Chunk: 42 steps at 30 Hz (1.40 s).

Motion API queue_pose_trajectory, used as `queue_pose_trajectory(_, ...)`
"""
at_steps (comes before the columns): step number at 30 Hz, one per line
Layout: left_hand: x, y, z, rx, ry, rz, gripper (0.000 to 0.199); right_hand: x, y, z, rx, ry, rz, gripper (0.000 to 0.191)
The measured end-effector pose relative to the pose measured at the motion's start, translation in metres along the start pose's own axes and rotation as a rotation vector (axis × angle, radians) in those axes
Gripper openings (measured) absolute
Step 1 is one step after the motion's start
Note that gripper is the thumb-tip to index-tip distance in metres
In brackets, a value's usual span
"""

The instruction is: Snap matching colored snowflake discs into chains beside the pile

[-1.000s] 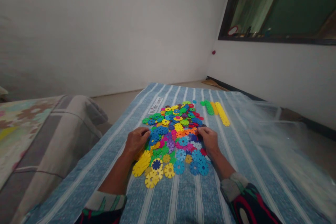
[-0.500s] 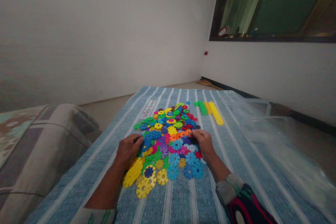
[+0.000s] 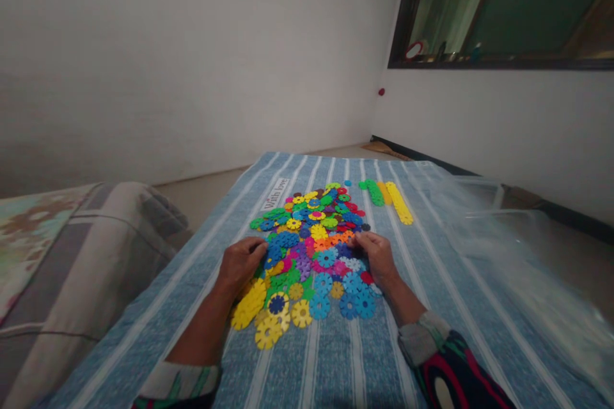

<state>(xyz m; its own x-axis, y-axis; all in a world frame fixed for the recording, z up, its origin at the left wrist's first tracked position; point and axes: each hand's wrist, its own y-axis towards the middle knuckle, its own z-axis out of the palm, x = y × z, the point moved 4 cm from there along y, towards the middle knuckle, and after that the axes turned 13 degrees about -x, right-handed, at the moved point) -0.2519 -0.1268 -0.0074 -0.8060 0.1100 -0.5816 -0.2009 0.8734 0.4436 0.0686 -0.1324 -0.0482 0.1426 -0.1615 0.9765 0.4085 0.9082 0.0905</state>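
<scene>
A spread heap of notched plastic snowflake discs in many colours lies on the striped cloth. My right hand is pinched at the right end of a strip of linked orange discs, which lies over the heap. On the left side, my left hand has its thumb and fingertips together beside overlapping blue discs. What those fingertips hold, if anything, is hidden. Close to my left wrist lies an overlapping row of yellow discs. Light blue discs lie below my right hand.
Beyond the heap lie a long yellow row, a shorter orange-yellow row and a green row. Clear plastic containers or bags stand along the right side. A grey covered seat is at left.
The whole view has shifted slightly, with everything a little further right and higher. Both hands keep nearly the same places against the heap.
</scene>
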Motion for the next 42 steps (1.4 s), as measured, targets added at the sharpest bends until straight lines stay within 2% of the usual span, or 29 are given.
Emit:
queue_pose_trajectory(5,-0.002,-0.002,-0.002,-0.022,-0.03,-0.005,0.036,0.003,-0.004,-0.002,-0.008,-0.027,-0.001,0.034)
queue_pose_trajectory(20,0.005,-0.002,-0.001,-0.048,-0.049,-0.008,0.035,0.007,-0.003,-0.008,0.04,-0.184,-0.144,0.039)
queue_pose_trajectory(24,0.0,-0.004,0.001,-0.016,-0.107,0.057,0.033,0.012,-0.006,-0.008,0.028,-0.248,-0.218,0.034)
queue_pose_trajectory(26,-0.003,-0.005,0.003,0.009,-0.145,0.096,0.032,0.015,-0.01,-0.005,0.04,-0.304,-0.293,0.028)
queue_pose_trajectory(28,-0.005,-0.006,0.004,0.018,-0.174,0.134,0.032,0.02,-0.016,0.002,0.095,-0.368,-0.432,0.023)
queue_pose_trajectory(31,-0.008,-0.007,0.008,0.04,-0.17,0.213,0.033,0.028,-0.031,0.018,0.257,-0.461,-0.689,0.021)
queue_pose_trajectory(34,-0.01,-0.008,0.013,0.086,-0.135,0.285,0.037,0.03,-0.046,0.033,0.411,-0.556,-0.872,0.023)
queue_pose_trajectory(38,-0.01,-0.011,0.018,0.132,-0.103,0.356,0.046,0.031,-0.061,0.045,0.525,-0.634,-0.998,0.024)
queue_pose_trajectory(42,-0.006,-0.011,0.023,0.131,-0.072,0.359,0.045,0.032,-0.073,0.051,0.575,-0.624,-1.067,0.017)
